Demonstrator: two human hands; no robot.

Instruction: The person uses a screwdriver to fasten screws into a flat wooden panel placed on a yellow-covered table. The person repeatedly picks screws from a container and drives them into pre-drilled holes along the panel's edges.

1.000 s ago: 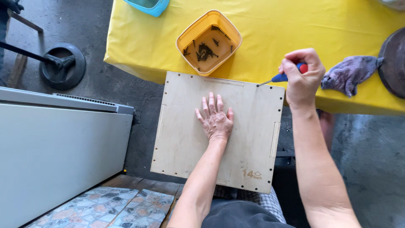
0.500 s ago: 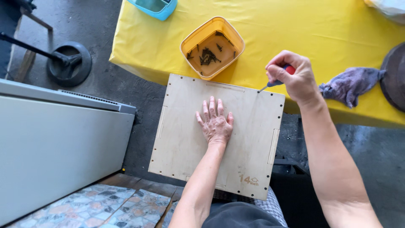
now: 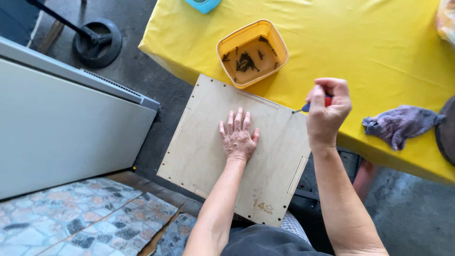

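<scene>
Left hand flat on plywood panel; right hand grips screwdriver at its corner.

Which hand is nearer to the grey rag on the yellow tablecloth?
Right. The right hand, gripping a screwdriver at the wooden panel's far corner, sits just left of the grey rag. The left hand lies flat mid-panel, farther away.

Your left hand lies flat, fingers spread, on a pale plywood panel resting on your lap against the table edge. Your right hand grips a red-and-blue-handled screwdriver, its tip at the panel's far right corner.
</scene>
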